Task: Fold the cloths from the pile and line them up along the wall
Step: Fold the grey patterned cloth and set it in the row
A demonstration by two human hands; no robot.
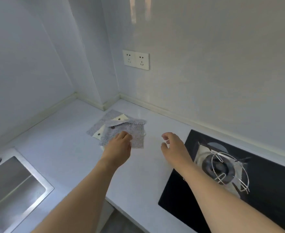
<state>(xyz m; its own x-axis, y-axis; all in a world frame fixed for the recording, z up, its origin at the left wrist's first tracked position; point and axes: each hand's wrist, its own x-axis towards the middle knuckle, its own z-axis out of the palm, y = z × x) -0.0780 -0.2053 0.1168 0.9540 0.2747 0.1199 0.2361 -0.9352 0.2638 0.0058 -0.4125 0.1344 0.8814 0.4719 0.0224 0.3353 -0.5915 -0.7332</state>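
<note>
A small pile of grey patterned cloths (119, 126) with scalloped edges and white corner tabs lies on the white counter (71, 148) near the back corner. My left hand (119, 145) rests on the near part of the top cloth, fingers lying on the fabric. My right hand (173, 145) hovers over the bare counter just right of the pile, fingers loosely curled and holding nothing. The wall (205, 73) runs behind the counter with a raised strip at its foot.
A black gas hob (264, 190) with a wire pot stand (225, 169) lies at the right, under my right forearm. A steel sink (12, 187) is set into the counter at the left. Two wall sockets (135, 59) sit above the pile.
</note>
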